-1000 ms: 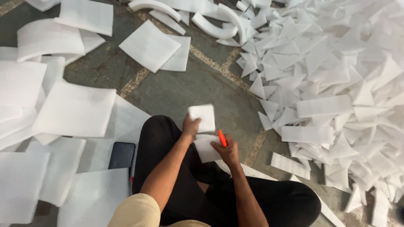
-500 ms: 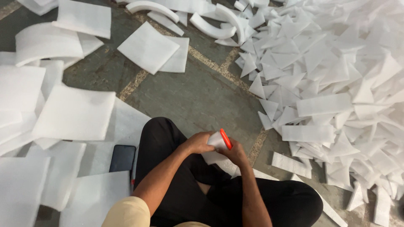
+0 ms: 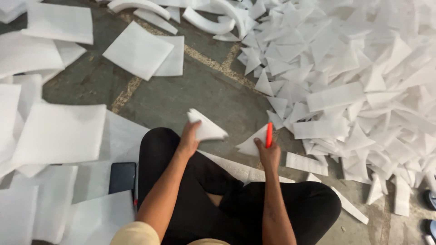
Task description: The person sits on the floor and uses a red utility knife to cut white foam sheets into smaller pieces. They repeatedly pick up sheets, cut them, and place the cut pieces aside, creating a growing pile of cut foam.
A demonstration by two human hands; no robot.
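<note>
Now the left hand (image 3: 190,135) is closed around a white triangular piece of thin foam sheet (image 3: 206,127), pinching it at its lower edge, so the piece stands up above the black-trousered knee (image 3: 156,145). Beside it, well apart, the right hand (image 3: 269,155) grips a slim orange-red cutter (image 3: 269,135) that points upward, and the same hand also holds a second white foam triangle (image 3: 252,144) against the cutter. Both hands are over the grey concrete floor (image 3: 200,90), just in front of the crossed legs of the person.

On the right side of the floor lies a big heap of white foam triangles and strips (image 3: 354,77). On the left side lie large square white foam sheets (image 3: 56,134), some overlapping. A dark flat phone (image 3: 122,177) rests on one sheet near the left knee.
</note>
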